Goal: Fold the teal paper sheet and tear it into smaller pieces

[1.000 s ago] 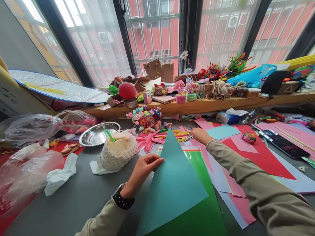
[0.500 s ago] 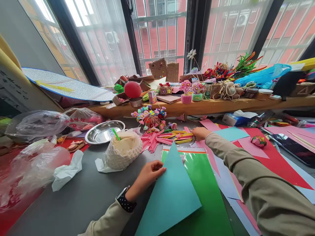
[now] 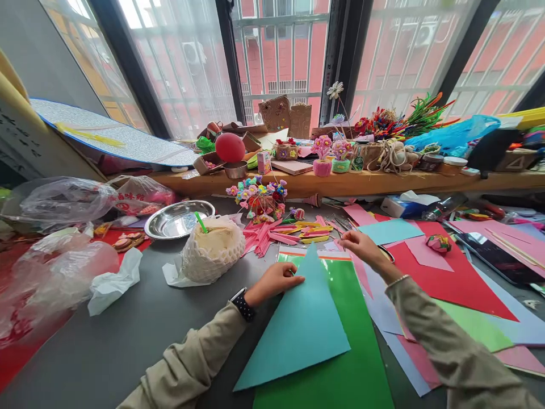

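A light blue paper triangle (image 3: 298, 329) lies over a green sheet pack (image 3: 357, 341), its tip pointing away from me. My left hand (image 3: 279, 281) pinches the triangle's left edge near the tip. My right hand (image 3: 361, 248) is closed in a pinch above the papers, right of the tip. What its fingers hold is too small to make out. A dark loop (image 3: 387, 253) shows beside the right wrist. Beyond the triangle lie pink paper strips (image 3: 261, 237) and yellow folded pieces (image 3: 315, 232).
On the left stand a coconut in white foam netting (image 3: 213, 250), a steel plate (image 3: 179, 218) and plastic bags (image 3: 76, 267). Coloured sheets (image 3: 451, 278) and a phone (image 3: 498, 255) lie right. Behind are a flower bunch (image 3: 259, 199) and a crowded wooden ledge (image 3: 298, 184).
My right hand has drawn back toward me from the yellow pieces and tools. My left hand has slid up the paper edge toward the tip, and the triangle has shifted slightly.
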Tool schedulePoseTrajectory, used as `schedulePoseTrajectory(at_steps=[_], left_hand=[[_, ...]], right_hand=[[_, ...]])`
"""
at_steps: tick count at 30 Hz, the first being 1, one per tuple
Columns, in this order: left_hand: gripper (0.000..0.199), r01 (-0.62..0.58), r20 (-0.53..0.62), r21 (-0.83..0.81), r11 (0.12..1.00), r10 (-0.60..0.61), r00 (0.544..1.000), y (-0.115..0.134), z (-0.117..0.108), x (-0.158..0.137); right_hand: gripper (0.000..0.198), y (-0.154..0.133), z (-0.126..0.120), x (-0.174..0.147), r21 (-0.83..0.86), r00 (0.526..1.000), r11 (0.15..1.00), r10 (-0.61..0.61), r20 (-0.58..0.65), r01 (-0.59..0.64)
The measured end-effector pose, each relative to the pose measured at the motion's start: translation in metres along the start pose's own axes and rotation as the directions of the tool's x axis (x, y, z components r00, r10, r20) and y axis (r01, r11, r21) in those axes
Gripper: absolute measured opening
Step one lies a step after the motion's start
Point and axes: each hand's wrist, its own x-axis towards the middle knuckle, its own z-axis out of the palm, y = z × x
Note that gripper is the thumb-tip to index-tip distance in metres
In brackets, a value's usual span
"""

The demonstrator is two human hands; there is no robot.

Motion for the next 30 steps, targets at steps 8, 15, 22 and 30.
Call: schedulePoseTrajectory(at_steps=[8, 15, 22, 30], left_hand=[[0.033, -0.126, -0.022, -0.403, 0.906, 0.128, 0.991, 0.004, 0.018, 0.0], [0.045, -0.111, 0.007, -0.517, 0.849, 0.133, 0.991, 0.007, 0.018, -0.007], [0.044, -0.111, -0.015, -0.48, 0.87, 0.118, 0.993, 0.01, 0.019, -0.005], [0.039, 0.101, 0.093, -0.508, 0.855, -0.063, 0.994, 0.014, 0.027, 0.019]], right_hand=[[0.021, -0.002, 0.031, -0.038, 0.665, 0.979, 0.722, 0.191, 0.077, -0.193], [0.017, -0.006, 0.034, -0.048, 0.838, 0.959, 0.47, 0.201, 0.202, -0.275], [0.021, -0.011, 0.041, -0.051, 0.848, 0.958, 0.453, 0.209, 0.199, -0.275], [0.024, -0.003, 0.045, -0.05, 0.724, 0.983, 0.681, 0.182, -0.019, -0.112]])
